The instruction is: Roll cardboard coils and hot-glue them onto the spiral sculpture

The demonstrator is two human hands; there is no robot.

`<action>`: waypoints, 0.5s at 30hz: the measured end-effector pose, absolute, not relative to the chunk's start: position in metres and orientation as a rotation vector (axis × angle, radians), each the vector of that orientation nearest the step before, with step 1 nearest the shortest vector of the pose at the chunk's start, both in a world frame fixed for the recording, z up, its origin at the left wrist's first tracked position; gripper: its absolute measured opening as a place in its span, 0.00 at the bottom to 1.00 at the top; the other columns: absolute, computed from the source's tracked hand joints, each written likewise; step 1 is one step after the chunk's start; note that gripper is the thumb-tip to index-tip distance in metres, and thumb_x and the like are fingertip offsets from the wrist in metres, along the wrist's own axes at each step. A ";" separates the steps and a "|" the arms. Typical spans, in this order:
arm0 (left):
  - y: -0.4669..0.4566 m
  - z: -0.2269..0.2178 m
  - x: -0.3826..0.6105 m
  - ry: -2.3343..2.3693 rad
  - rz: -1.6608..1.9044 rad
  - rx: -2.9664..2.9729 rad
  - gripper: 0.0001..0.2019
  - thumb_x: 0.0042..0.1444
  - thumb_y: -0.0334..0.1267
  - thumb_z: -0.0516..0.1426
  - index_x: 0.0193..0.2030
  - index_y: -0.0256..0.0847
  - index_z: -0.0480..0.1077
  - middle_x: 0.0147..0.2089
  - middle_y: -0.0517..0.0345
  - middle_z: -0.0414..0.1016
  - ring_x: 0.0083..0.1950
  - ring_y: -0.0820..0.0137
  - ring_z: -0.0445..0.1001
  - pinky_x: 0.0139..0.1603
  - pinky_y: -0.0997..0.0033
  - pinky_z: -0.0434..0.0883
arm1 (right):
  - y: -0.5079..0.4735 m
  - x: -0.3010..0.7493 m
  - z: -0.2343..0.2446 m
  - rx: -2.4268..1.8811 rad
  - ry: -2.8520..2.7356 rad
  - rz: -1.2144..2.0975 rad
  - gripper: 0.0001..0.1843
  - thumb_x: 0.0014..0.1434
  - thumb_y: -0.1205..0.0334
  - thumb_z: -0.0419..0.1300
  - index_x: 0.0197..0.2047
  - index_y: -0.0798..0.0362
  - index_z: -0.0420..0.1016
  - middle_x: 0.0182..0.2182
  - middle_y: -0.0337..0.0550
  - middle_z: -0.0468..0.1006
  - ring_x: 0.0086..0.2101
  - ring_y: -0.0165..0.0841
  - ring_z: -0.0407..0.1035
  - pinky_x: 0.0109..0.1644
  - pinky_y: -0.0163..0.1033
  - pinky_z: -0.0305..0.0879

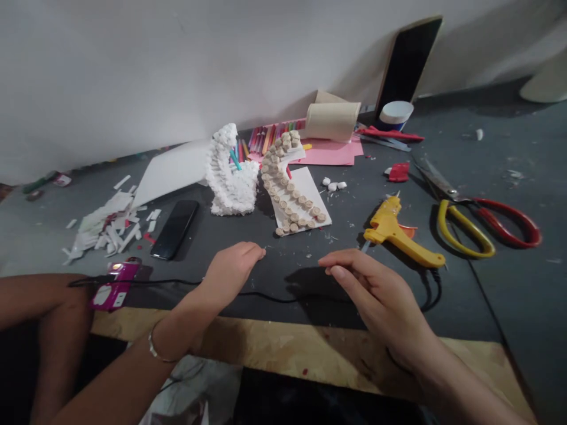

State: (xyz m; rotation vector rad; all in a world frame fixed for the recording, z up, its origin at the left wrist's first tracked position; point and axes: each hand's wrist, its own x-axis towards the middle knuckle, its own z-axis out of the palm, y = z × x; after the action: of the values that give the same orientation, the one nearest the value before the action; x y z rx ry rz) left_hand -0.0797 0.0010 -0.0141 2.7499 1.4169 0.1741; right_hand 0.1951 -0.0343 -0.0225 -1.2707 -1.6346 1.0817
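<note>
Head view: a white card (pixel 305 200) bearing a curving double row of round cork discs (pixel 290 195) is taken as the landmark, and it is laid on the dark grey desk (pixel 292 254). Both hands are held empty in front of it, as far as can be seen. The left hand (pixel 230 273) is loosely curled with its fingertips toward the card, and the right hand (pixel 376 289) is half open, its fingers relaxed. A thin black cable (pixel 270 297) is stretched beneath them. Right of the card, a yellow hot-glue gun (pixel 394 233) is placed beside the right hand. Left of the card, a curved white foam-like model (pixel 230 177) is stood upright, its surface densely covered in small white pieces. The card's row of discs appears filled along its length, and a few small white lumps (pixel 333 185) are left loose just beyond it (no writing can be read on anything here).
</note>
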 end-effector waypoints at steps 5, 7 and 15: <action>0.018 0.001 -0.074 1.347 -0.017 2.767 0.11 0.65 0.34 0.51 0.33 0.38 0.72 0.31 0.55 0.76 0.34 0.67 0.74 0.34 0.70 0.66 | -0.034 0.196 -0.016 -1.203 -1.656 1.013 0.09 0.67 0.60 0.54 0.43 0.46 0.76 0.41 0.37 0.80 0.42 0.28 0.74 0.48 0.33 0.67; 0.024 0.005 -0.071 1.323 -0.080 2.749 0.13 0.65 0.35 0.51 0.31 0.39 0.71 0.29 0.57 0.73 0.32 0.68 0.73 0.32 0.71 0.64 | -0.033 0.197 -0.014 -1.186 -1.665 1.001 0.08 0.67 0.62 0.55 0.42 0.47 0.76 0.40 0.37 0.80 0.42 0.28 0.74 0.48 0.32 0.67; 0.030 0.005 -0.078 1.331 -0.034 2.612 0.12 0.66 0.38 0.51 0.39 0.38 0.75 0.36 0.53 0.75 0.38 0.67 0.75 0.39 0.71 0.68 | -0.031 0.198 -0.009 -1.152 -1.666 0.987 0.10 0.67 0.63 0.53 0.41 0.49 0.76 0.40 0.40 0.80 0.42 0.29 0.75 0.47 0.33 0.68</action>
State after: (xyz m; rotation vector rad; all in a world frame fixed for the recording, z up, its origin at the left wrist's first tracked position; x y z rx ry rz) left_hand -0.0784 0.0297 0.0049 2.6119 1.3311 -0.0340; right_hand 0.1981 -0.0312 -0.0085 -1.1519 -1.6662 0.9869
